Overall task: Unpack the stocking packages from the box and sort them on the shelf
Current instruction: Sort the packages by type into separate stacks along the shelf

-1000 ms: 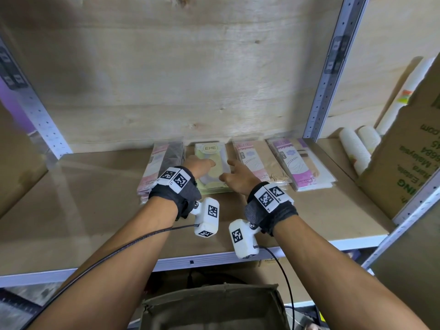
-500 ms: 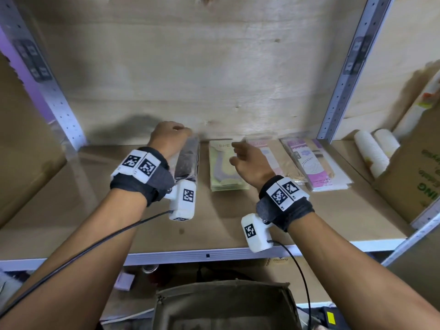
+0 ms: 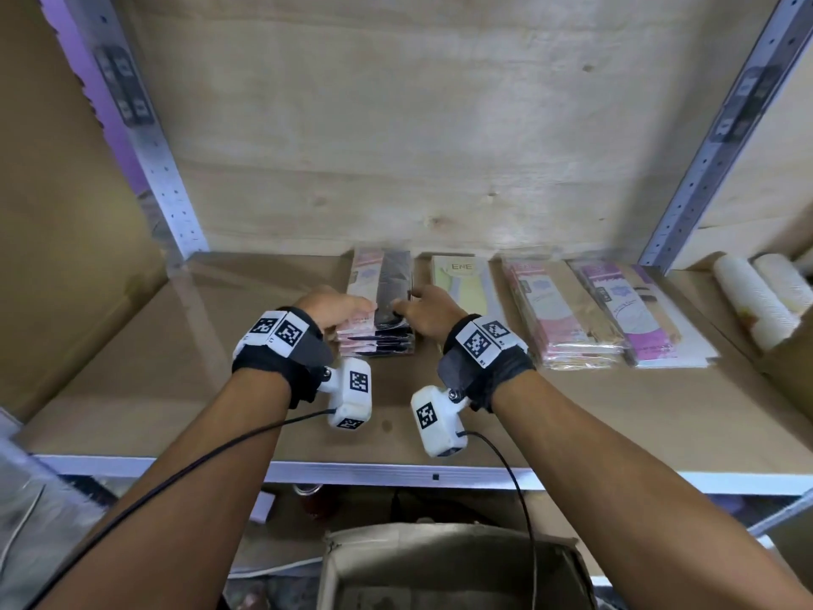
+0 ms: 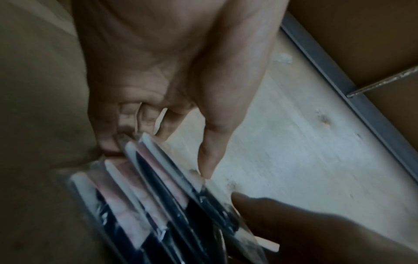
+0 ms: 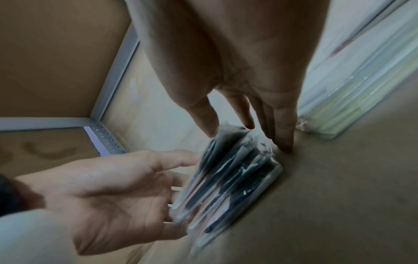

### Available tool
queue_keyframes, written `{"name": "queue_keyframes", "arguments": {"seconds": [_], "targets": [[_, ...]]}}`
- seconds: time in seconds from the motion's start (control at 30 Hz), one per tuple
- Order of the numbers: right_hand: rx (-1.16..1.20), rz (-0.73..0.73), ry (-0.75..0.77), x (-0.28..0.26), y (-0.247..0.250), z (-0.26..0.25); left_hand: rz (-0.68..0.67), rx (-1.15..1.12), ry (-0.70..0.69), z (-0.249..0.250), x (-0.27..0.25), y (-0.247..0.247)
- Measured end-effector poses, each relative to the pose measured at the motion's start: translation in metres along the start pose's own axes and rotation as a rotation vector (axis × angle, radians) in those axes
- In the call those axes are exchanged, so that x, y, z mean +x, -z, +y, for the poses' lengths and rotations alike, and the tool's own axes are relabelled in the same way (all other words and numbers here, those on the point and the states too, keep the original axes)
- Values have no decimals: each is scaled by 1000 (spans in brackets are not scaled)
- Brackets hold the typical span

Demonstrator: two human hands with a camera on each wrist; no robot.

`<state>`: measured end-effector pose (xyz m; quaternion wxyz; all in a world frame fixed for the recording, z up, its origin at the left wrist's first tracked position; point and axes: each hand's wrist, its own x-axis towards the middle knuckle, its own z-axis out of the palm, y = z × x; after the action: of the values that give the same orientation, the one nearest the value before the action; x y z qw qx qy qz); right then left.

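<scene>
Stocking packages (image 3: 382,310) sit stacked toward the far edge of the shelf (image 3: 220,389), leftmost in a row of four piles (black ones with pink labels). Left hand (image 3: 335,308) presses flat against the stack's left side, right hand (image 3: 429,310) against its right, fingers straight on both, nothing clutched. Cardboard box (image 3: 448,565) waits below, nearest the camera.

right hand (image 5: 244,85): fingers straight, pointing down, tips at far end of black stocking packages (image 5: 228,175) | left hand (image 5: 108,192): palm open, fingers against stack's left side | stack: blurred, on shelf (image 5: 339,196) | pale packages (image 5: 353,100): just right, apart
</scene>
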<state>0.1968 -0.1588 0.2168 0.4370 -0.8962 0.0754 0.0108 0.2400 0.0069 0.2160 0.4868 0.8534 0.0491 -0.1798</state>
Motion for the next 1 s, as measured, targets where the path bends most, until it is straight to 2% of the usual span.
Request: {"name": "queue_keyframes", "arguments": {"seconds": [0.37,0.53,0.63,0.77,0.87,0.93,1.0], "targets": [[-32,9,-25,8,-6,-4,54,44,-57,-2,13,4],[0,-16,-29,4,-6,-6,50,67,-60,-4,14,8],[97,-1,5,-7,7,-5,61,46,-46,-2,10,11],[289,111,67,-27,56,15,295,15,-127,29,-8,8],[462,254,103,-47,110,51,441,235,-348,65,-32,-23],[516,360,100,-61,147,81,386,222,-491,90,-50,-60],[484,462,85,-73,184,112,213,133,-527,115,-62,-105]]}}
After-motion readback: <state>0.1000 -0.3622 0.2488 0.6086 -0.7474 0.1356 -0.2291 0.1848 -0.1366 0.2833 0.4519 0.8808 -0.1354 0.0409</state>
